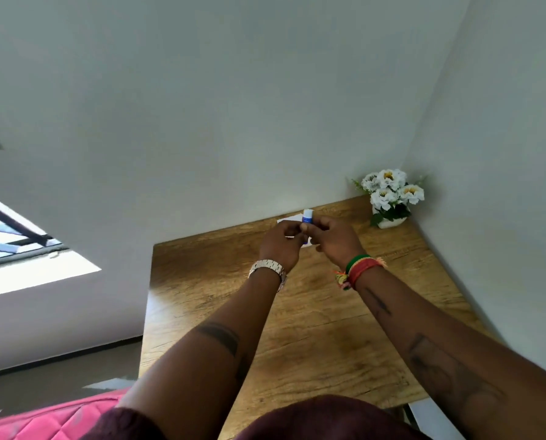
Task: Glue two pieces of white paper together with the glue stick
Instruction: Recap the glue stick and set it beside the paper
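A small blue and white glue stick (307,216) stands upright between both hands, above the far part of the wooden table (297,328). My left hand (281,246), with a metal watch on the wrist, pinches its lower part. My right hand (335,239), with woven bracelets on the wrist, grips it from the right. White paper (289,220) lies on the table behind the hands, mostly hidden by them; I cannot tell how many sheets there are.
A white pot of white flowers (389,195) sits in the table's far right corner against the walls. A pink quilted surface (52,420) lies at the lower left. A window (11,236) is on the left.
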`<move>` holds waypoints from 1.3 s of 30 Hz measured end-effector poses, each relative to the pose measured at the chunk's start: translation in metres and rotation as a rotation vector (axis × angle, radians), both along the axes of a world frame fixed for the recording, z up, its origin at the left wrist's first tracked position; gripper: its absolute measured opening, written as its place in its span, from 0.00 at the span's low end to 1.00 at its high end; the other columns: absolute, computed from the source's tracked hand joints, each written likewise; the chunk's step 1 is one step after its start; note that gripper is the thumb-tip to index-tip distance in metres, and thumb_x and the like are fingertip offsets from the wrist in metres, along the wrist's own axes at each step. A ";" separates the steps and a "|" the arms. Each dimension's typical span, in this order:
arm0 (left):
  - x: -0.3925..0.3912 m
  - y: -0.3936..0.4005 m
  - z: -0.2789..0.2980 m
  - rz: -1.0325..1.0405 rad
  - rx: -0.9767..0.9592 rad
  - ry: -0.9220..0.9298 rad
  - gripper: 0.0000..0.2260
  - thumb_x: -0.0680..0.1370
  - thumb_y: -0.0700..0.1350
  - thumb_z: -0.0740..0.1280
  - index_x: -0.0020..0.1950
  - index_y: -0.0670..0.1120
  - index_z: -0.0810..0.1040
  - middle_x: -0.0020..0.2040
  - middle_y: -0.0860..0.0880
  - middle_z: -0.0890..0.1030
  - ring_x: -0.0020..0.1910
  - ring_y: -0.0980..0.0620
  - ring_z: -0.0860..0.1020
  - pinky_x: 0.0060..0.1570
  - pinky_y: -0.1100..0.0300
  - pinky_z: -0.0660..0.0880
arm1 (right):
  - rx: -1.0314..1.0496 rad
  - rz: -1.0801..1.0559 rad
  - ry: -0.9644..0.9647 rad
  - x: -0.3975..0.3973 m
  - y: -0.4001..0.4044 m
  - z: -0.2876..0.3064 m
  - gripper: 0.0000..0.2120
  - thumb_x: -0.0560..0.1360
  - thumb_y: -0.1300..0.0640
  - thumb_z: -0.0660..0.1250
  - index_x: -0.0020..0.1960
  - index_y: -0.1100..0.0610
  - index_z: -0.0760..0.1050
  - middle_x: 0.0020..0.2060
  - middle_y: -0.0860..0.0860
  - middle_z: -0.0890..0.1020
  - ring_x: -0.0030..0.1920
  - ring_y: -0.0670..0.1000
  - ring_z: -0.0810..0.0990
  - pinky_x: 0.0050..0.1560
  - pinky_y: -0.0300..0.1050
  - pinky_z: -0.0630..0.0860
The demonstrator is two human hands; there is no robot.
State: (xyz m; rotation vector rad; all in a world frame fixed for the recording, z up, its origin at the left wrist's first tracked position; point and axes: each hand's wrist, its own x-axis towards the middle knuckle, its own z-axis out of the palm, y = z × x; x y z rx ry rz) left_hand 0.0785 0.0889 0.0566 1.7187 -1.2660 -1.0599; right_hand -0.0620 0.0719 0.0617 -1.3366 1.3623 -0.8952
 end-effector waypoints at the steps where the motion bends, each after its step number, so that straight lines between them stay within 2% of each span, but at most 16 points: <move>1: 0.006 0.000 0.007 0.040 -0.015 0.046 0.09 0.77 0.45 0.71 0.57 0.53 0.82 0.51 0.56 0.85 0.51 0.57 0.82 0.52 0.58 0.77 | -0.002 0.019 -0.033 0.006 -0.001 0.007 0.13 0.79 0.52 0.69 0.62 0.53 0.82 0.49 0.54 0.86 0.44 0.49 0.82 0.42 0.43 0.80; 4: 0.024 -0.003 0.020 0.127 -0.042 0.199 0.13 0.78 0.44 0.70 0.62 0.51 0.81 0.53 0.54 0.85 0.51 0.56 0.83 0.53 0.60 0.76 | 0.076 0.035 -0.127 0.020 -0.001 0.020 0.15 0.82 0.55 0.64 0.68 0.57 0.77 0.55 0.57 0.83 0.48 0.54 0.82 0.47 0.48 0.82; 7: 0.037 -0.005 0.030 0.194 -0.046 0.275 0.13 0.75 0.42 0.73 0.60 0.49 0.83 0.53 0.52 0.86 0.53 0.53 0.83 0.56 0.57 0.77 | 0.110 0.170 -0.096 0.030 0.000 0.026 0.10 0.82 0.58 0.64 0.61 0.58 0.80 0.56 0.63 0.83 0.48 0.54 0.81 0.50 0.53 0.82; 9: 0.042 -0.004 0.037 0.215 -0.031 0.345 0.12 0.73 0.41 0.75 0.57 0.47 0.85 0.49 0.51 0.86 0.51 0.51 0.84 0.53 0.58 0.78 | 0.081 0.245 -0.046 0.037 0.002 0.032 0.09 0.81 0.56 0.66 0.58 0.58 0.81 0.54 0.61 0.84 0.48 0.54 0.83 0.54 0.55 0.82; 12: 0.047 -0.003 0.049 0.233 -0.017 0.414 0.11 0.73 0.39 0.75 0.55 0.47 0.85 0.47 0.49 0.86 0.47 0.52 0.84 0.46 0.60 0.77 | 0.033 0.258 -0.009 0.046 0.000 0.042 0.11 0.81 0.55 0.66 0.61 0.57 0.81 0.51 0.56 0.86 0.48 0.55 0.85 0.55 0.57 0.82; 16: 0.055 -0.002 0.062 0.199 -0.027 0.396 0.12 0.75 0.42 0.74 0.59 0.47 0.83 0.50 0.48 0.85 0.47 0.54 0.82 0.41 0.61 0.75 | -0.005 0.257 -0.002 0.053 0.000 0.054 0.09 0.81 0.59 0.66 0.59 0.59 0.81 0.50 0.57 0.86 0.43 0.53 0.83 0.53 0.56 0.82; 19: 0.058 -0.001 0.065 0.135 -0.114 0.321 0.11 0.77 0.47 0.72 0.60 0.49 0.83 0.53 0.51 0.85 0.53 0.54 0.82 0.50 0.57 0.76 | -0.018 0.255 0.009 0.052 0.000 0.058 0.09 0.80 0.59 0.67 0.58 0.58 0.81 0.49 0.57 0.86 0.43 0.53 0.83 0.51 0.53 0.82; 22: 0.060 0.001 0.065 0.086 -0.166 0.275 0.10 0.79 0.46 0.70 0.60 0.50 0.84 0.53 0.54 0.86 0.54 0.58 0.82 0.53 0.59 0.75 | -0.033 0.250 0.035 0.050 0.000 0.061 0.08 0.79 0.58 0.68 0.57 0.57 0.81 0.45 0.55 0.85 0.43 0.55 0.83 0.50 0.51 0.82; 24: 0.059 0.001 0.064 0.094 -0.176 0.260 0.12 0.77 0.46 0.73 0.60 0.49 0.84 0.53 0.53 0.86 0.55 0.55 0.83 0.57 0.57 0.76 | -0.061 0.217 0.097 0.050 0.000 0.060 0.08 0.77 0.56 0.72 0.54 0.57 0.80 0.44 0.55 0.85 0.44 0.57 0.84 0.49 0.53 0.82; 26: 0.056 0.002 0.065 0.116 -0.176 0.251 0.14 0.75 0.46 0.75 0.60 0.48 0.84 0.52 0.52 0.86 0.52 0.57 0.83 0.52 0.61 0.78 | -0.093 0.171 0.154 0.052 0.001 0.058 0.10 0.74 0.53 0.75 0.50 0.56 0.77 0.42 0.54 0.84 0.43 0.57 0.84 0.47 0.54 0.83; 29: 0.052 0.003 0.068 0.147 -0.170 0.241 0.15 0.74 0.46 0.76 0.60 0.47 0.84 0.50 0.52 0.86 0.46 0.64 0.82 0.36 0.74 0.74 | -0.082 0.160 0.129 0.054 0.003 0.055 0.15 0.71 0.52 0.77 0.49 0.55 0.74 0.43 0.54 0.83 0.43 0.57 0.83 0.47 0.56 0.81; 33: 0.055 0.001 0.070 0.151 -0.182 0.221 0.15 0.74 0.47 0.76 0.60 0.48 0.84 0.50 0.52 0.86 0.48 0.61 0.83 0.39 0.73 0.73 | 0.004 0.314 -0.020 0.053 0.005 0.055 0.13 0.80 0.55 0.68 0.63 0.55 0.77 0.53 0.56 0.84 0.44 0.52 0.82 0.52 0.55 0.81; 35: 0.056 0.000 0.071 0.143 -0.182 0.220 0.15 0.74 0.48 0.76 0.59 0.48 0.85 0.50 0.52 0.86 0.49 0.59 0.83 0.42 0.71 0.73 | -0.038 0.287 0.004 0.053 0.004 0.056 0.11 0.81 0.56 0.66 0.61 0.57 0.79 0.53 0.57 0.84 0.42 0.51 0.82 0.50 0.53 0.81; 37: 0.055 -0.001 0.072 0.128 -0.187 0.211 0.15 0.74 0.48 0.76 0.60 0.49 0.85 0.51 0.53 0.86 0.49 0.61 0.82 0.43 0.70 0.73 | -0.101 0.193 0.074 0.054 0.002 0.056 0.08 0.78 0.55 0.71 0.55 0.57 0.78 0.48 0.57 0.84 0.41 0.54 0.82 0.47 0.54 0.81; 39: 0.052 -0.002 0.073 0.115 -0.187 0.199 0.15 0.74 0.49 0.76 0.61 0.49 0.84 0.52 0.53 0.86 0.49 0.63 0.81 0.42 0.69 0.73 | -0.101 0.133 0.098 0.055 -0.001 0.056 0.12 0.74 0.54 0.75 0.52 0.58 0.76 0.45 0.56 0.83 0.41 0.56 0.82 0.45 0.53 0.80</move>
